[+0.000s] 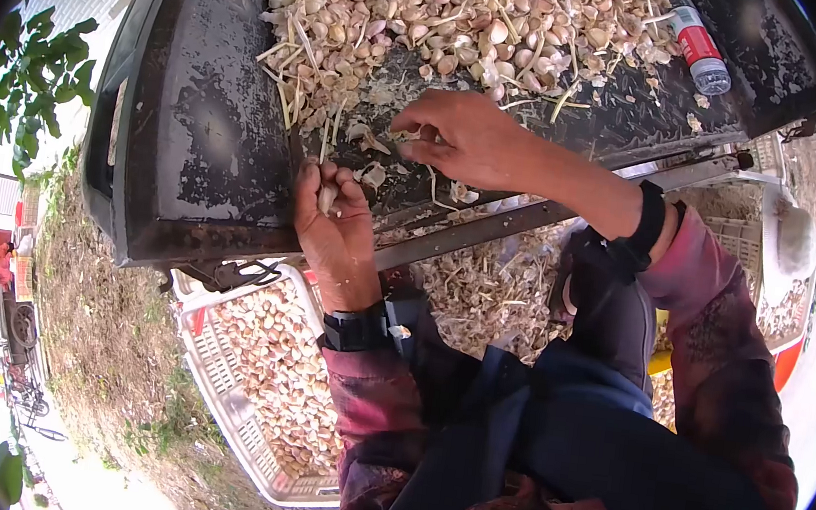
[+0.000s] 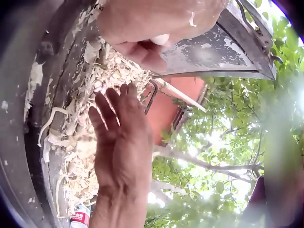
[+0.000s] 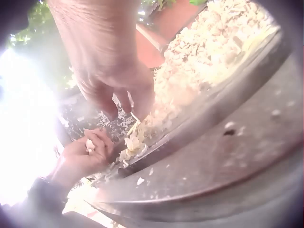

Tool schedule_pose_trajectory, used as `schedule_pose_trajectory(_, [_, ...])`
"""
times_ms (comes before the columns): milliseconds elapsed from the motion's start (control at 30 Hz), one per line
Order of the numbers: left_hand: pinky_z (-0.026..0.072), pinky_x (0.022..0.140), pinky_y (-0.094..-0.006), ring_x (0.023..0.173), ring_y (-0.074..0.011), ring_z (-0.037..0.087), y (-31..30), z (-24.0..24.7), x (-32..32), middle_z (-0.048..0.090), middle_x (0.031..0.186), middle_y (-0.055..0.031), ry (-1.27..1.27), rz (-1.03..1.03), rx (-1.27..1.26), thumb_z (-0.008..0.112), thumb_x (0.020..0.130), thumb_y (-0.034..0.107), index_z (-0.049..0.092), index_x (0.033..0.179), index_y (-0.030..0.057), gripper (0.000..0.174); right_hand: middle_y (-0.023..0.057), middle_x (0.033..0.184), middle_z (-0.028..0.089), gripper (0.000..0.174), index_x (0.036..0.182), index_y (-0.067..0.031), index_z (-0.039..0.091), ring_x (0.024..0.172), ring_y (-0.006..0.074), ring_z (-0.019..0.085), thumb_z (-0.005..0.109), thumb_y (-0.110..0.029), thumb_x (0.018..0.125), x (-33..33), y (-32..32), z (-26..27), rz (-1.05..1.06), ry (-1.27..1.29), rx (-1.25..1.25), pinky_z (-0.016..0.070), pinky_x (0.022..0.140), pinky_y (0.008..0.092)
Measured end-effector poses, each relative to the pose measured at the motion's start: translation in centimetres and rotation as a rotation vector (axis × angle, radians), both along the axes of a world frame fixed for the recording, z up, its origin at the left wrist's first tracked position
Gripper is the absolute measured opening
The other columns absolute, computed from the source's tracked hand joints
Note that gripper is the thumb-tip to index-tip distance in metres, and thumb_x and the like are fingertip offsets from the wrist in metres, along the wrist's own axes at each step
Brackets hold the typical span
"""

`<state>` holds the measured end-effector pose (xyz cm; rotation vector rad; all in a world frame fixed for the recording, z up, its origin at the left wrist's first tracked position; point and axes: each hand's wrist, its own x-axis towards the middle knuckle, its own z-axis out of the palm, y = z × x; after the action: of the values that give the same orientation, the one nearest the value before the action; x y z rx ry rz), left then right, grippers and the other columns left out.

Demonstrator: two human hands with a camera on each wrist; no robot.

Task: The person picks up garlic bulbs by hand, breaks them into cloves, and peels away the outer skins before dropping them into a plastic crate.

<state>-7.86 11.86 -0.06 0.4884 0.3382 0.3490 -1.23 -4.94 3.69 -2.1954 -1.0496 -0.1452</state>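
My left hand [image 1: 338, 232] is at the near edge of a dark metal truck bed [image 1: 234, 104], its fingers curled around a pale garlic clove [image 1: 327, 197]. The same clove shows white between the fingers in the left wrist view, and again in the right wrist view. A thin dry stalk stands up by the fingertips. To the right, my right hand [image 1: 476, 140] hovers over the bed with its fingers relaxed and bent; the left wrist view shows them spread apart, holding nothing. Loose garlic cloves [image 1: 446, 8] with skins and dry stalks are heaped just beyond both hands.
A plastic water bottle [image 1: 698, 48] with a red label lies right of the heap. Below the bed's edge, a white crate [image 1: 235, 407] holds many cloves, and garlic skins and stalks [image 1: 485, 284] are piled beside it. Leafy branches [image 1: 28, 101] hang at the left.
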Motion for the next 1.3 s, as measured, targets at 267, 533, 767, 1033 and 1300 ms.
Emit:
schedule_pose_trajectory(267, [0.0293,0.042,-0.0160,0.055,-0.0045,0.040,0.7,-1.8,-0.1,0.046,0.069,0.0022,-0.122,-0.096,0.182,0.056,0.087,0.020,0.052,0.098,0.0057,0.019,0.0113,0.070,0.061,0.021,0.086,-0.0015,0.061,0.065,0.0303,0.059,0.061,-0.019,0.074,3.8,5.9,-2.4,-0.068,-0.014,-0.201,0.0474,0.060,0.0367])
schedule_pose_trajectory(533, [0.0243,0.039,-0.0153,0.046,-0.0020,0.036,-2.9,0.0,-0.4,0.047,0.062,0.0029,-0.051,-0.132,0.809,0.058,0.086,0.021,0.056,0.094,0.0052,0.017,0.0045,0.069,0.062,0.016,0.081,0.0032,0.064,0.059,0.0071,0.056,0.067,-0.009,0.071,0.1,0.8,1.1,-0.019,0.865,0.220,0.0465,0.051,0.0213])
schedule_pose_trajectory(767, [0.0230,0.037,-0.0168,0.042,-0.0034,0.034,-7.4,0.3,-1.2,0.047,0.058,0.0011,-0.112,-0.281,0.502,0.057,0.087,0.023,0.056,0.084,0.0032,0.020,0.0069,0.070,0.062,0.014,0.080,0.0038,0.064,0.060,0.0098,0.059,0.066,-0.007,0.072,-4.6,-5.1,0.1,-0.042,1.029,0.414,0.0494,0.057,0.0222])
schedule_pose_trajectory(1033, [0.0304,0.041,-0.0198,0.049,-0.0077,0.042,-6.8,1.0,0.9,0.051,0.066,-0.0016,-0.150,-0.509,0.167,0.050,0.090,0.026,0.053,0.093,0.0046,0.022,0.0039,0.066,0.062,0.024,0.079,-0.0005,0.065,0.058,0.0058,0.054,0.066,-0.025,0.079,-6.6,-9.3,-0.5,0.477,0.781,-0.181,0.0449,0.054,0.0244])
schedule_pose_trajectory(1300, [0.0365,0.044,-0.0185,0.062,-0.0095,0.048,-5.4,-1.2,3.2,0.054,0.083,-0.0069,-0.165,-0.442,-0.129,0.049,0.090,0.020,0.052,0.088,0.0045,0.015,0.0131,0.069,0.061,0.017,0.080,-0.0044,0.064,0.065,0.0264,0.060,0.063,-0.021,0.075,1.7,-6.5,-1.2,-0.211,-0.072,-0.012,0.0462,0.059,0.0359])
